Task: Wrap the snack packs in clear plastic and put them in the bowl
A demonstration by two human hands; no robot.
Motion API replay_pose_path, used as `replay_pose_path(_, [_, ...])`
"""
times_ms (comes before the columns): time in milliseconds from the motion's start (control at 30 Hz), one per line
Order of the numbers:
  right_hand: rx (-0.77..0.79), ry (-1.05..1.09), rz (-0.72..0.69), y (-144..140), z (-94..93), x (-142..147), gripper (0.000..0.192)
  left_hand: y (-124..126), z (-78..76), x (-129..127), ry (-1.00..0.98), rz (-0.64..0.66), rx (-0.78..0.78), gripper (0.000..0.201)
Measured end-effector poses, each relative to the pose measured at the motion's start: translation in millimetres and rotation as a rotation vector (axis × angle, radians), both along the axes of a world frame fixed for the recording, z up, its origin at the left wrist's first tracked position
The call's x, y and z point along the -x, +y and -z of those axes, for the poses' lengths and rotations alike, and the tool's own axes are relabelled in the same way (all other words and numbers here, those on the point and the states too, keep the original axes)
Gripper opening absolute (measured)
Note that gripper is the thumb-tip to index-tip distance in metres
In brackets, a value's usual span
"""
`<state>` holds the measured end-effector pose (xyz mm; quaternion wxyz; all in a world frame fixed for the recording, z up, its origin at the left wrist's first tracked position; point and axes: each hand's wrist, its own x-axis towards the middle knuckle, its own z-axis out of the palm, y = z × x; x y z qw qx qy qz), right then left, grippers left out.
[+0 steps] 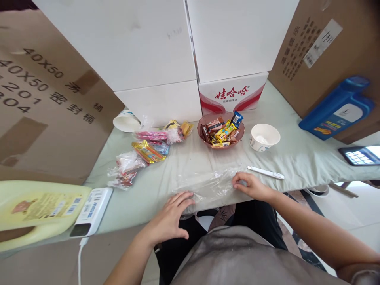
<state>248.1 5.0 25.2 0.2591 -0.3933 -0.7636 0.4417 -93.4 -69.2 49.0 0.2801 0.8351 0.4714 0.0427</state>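
A clear plastic bag (204,186) lies flat near the front edge of the cloth-covered table (142,204). At the bag's left end rests my left hand (170,213), fingers stretched and thumb spread apart. My right hand (249,185) is at the other end, its thumb and fingertips pinched together on the bag's edge. Just beyond the right hand lies a white utility knife (265,172). Behind the bag stands a pinkish glass bowl (204,141) filled with wrapped snack bars (225,132).
A paper cup (264,138) stands right of the bowl; another cup (126,122) lies tipped at back left. Several snack packets (148,151) are piled at left. Cartons (231,95) wall the back. A blue bottle (335,113), phone (360,155), yellow jug (44,209) and power bank (92,209) flank the sides.
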Motion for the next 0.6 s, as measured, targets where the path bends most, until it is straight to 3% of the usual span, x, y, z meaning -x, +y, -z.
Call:
replay_pose_path(100, [0.226,0.161,0.137,2.0,-0.5,-6.6,0.019,-6.0,2.2,4.2,-0.095,-0.098,0.008,0.015])
replay_pose_path(200, [0.408,0.22,0.157,3.2,-4.1,-3.9,0.018,-1.1,-4.3,3.9,-0.296,-0.234,0.21,0.021])
replay_pose_path(300, [0.482,0.21,0.123,4.8,-5.6,1.6,0.018,14.6,-13.1,0.9,-0.407,-0.34,0.379,0.024])
replay_pose_path(433, [0.451,0.167,0.188,6.8,3.3,3.3,0.035,37.7,-11.2,-5.0,-0.322,-0.428,0.179,0.018])
replay_pose_path(600, [0.241,0.119,0.205,3.1,16.6,-1.7,0.046,40.1,3.2,-12.2,-0.152,-0.299,-0.002,0.015])
